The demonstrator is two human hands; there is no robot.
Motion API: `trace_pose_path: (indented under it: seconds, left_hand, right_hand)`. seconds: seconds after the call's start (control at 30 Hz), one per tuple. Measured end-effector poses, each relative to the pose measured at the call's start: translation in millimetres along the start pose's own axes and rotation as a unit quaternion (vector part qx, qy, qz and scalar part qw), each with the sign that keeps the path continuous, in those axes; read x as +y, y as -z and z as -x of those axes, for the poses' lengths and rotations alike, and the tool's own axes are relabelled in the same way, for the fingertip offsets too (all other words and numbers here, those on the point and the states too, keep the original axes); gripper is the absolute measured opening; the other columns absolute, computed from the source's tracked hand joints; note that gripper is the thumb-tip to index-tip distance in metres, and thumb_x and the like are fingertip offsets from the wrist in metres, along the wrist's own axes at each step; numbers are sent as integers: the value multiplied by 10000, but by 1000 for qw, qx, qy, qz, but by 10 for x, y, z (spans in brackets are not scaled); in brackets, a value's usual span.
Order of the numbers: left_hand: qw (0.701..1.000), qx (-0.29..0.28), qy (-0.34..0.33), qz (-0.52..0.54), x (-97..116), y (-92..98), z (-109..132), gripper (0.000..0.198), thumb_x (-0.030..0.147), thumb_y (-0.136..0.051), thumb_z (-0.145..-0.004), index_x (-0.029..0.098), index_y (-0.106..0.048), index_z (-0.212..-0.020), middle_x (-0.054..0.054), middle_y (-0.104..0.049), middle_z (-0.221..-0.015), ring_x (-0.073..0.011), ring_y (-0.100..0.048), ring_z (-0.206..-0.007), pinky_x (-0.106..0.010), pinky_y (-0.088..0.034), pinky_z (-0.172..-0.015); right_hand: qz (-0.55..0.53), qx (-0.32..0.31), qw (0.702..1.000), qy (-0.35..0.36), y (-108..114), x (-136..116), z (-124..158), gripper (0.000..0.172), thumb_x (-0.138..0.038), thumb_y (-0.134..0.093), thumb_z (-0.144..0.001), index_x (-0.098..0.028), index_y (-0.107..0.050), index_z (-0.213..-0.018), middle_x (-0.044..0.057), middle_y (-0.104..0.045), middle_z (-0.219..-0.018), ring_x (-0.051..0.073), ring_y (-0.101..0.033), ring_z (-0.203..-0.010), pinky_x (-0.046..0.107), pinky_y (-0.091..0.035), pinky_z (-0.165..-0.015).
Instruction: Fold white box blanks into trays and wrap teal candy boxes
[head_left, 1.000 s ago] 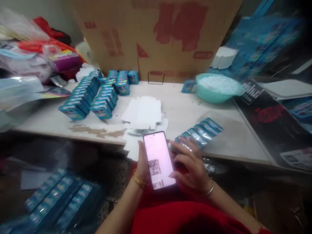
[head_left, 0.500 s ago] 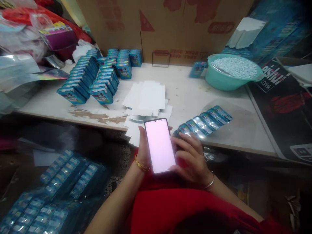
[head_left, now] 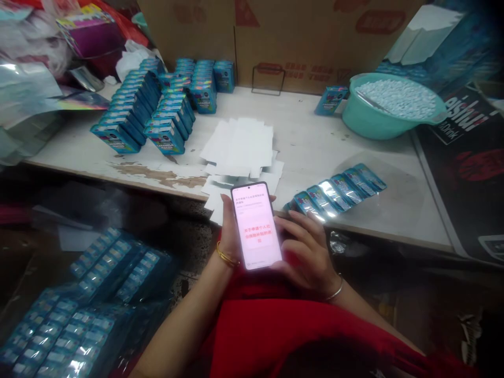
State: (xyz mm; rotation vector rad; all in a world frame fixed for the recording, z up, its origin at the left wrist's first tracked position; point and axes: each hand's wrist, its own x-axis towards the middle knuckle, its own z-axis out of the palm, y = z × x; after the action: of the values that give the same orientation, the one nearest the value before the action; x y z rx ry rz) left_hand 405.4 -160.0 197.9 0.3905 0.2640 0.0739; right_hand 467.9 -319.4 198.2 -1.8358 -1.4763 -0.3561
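My left hand grips a smartphone with a lit pink screen showing red text, held upright over my lap at the table's front edge. My right hand rests against the phone's right side, fingers curled loosely, thumb at the lower edge of the screen. Both wrists wear thin bangles. Just beyond the phone lie a stack of flat white cards and a fanned row of wrapped blue packets.
Rows of small blue boxes stand at the table's back left. A teal bowl of white pellets sits at the back right, beside a large cardboard box. Wrapped bundles of blue boxes lie on the floor at lower left.
The phone's screen went from a feed with pictures to blank pink, then to a page with red text. The view tilted down; my hands stayed on the phone.
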Motion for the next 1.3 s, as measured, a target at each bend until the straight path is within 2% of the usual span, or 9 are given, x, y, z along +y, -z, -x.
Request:
trace_pose_path:
  seconds: [0.1, 0.27, 0.47, 0.77, 0.97, 1.1, 1.2, 1.3]
  left_hand:
    - [1000, 0, 0, 4, -3, 22, -5, 938, 821, -208, -744, 65, -606, -1131, -158, -685, -855, -239, -661, -748, -347, -528, -704]
    - [1000, -8, 4, -3, -6, 27, -18, 968, 835, -193, -729, 64, -597, -1151, -171, -688, -876, -264, -666, -779, -377, -530, -717]
    - [1000, 8, 9, 12, -5, 24, -43, 977, 835, -167, -734, 59, -610, -1130, -168, -694, -840, -261, -672, -765, -383, -534, -717]
    - [1000, -17, 21, -1, 8, 73, -37, 985, 852, -204, -708, 74, -572, -1186, -182, -690, -890, -295, -671, -836, -422, -525, -766]
    - [1000, -11, 22, 7, -13, 55, -50, 978, 839, -202, -726, 53, -596, -1153, -185, -691, -914, -287, -673, -834, -402, -539, -745]
    - [1000, -3, 12, 7, -32, 45, -56, 946, 828, -189, -741, 66, -618, -1103, -178, -684, -970, -294, -660, -910, -411, -530, -786]
    - [1000, -4, 9, 1, -26, 43, -56, 950, 835, -191, -733, 73, -615, -1110, -171, -688, -942, -293, -665, -886, -410, -534, -761]
    - [1000, 4, 16, -5, -8, 43, -58, 982, 855, -203, -708, 70, -605, -1140, -170, -694, -891, -292, -674, -829, -409, -539, -721]
  right_hand:
    - [1, -7, 1000, 1, -10, 6, 7, 226, -432, -567, -867, -210, -535, -837, 97, -586, -1256, 302, -437, -1249, 561, -302, -1064]
    - [5, -2, 1000, 3, -8, 27, -11, 225, -425, -559, -871, -202, -547, -846, 104, -595, -1243, 303, -446, -1242, 559, -302, -1064]
    - [0, -4, 1000, 5, -23, 11, 10, 246, -447, -599, -847, -209, -539, -832, 105, -607, -1226, 297, -457, -1237, 555, -312, -1062]
    - [-20, -11, 999, 27, -40, -11, -3, 283, -463, -602, -846, -196, -523, -798, 114, -636, -1183, 289, -485, -1214, 548, -317, -1056]
    - [-39, -72, 996, 23, -38, 4, -66, 372, -581, -511, -854, -210, -521, -838, 81, -629, -1208, 297, -454, -1244, 554, -245, -1095]
    - [-14, -38, 999, -9, -44, 63, -98, 337, -537, -514, -869, -205, -522, -926, 108, -573, -1282, 304, -402, -1287, 570, -224, -1100]
    - [-8, -20, 1000, 1, -22, 91, -97, 321, -531, -515, -870, -212, -520, -906, 104, -581, -1272, 294, -404, -1287, 563, -241, -1098]
    - [-13, -28, 999, 22, 0, 78, -74, 317, -535, -536, -860, -218, -519, -860, 90, -618, -1224, 283, -442, -1259, 546, -271, -1090]
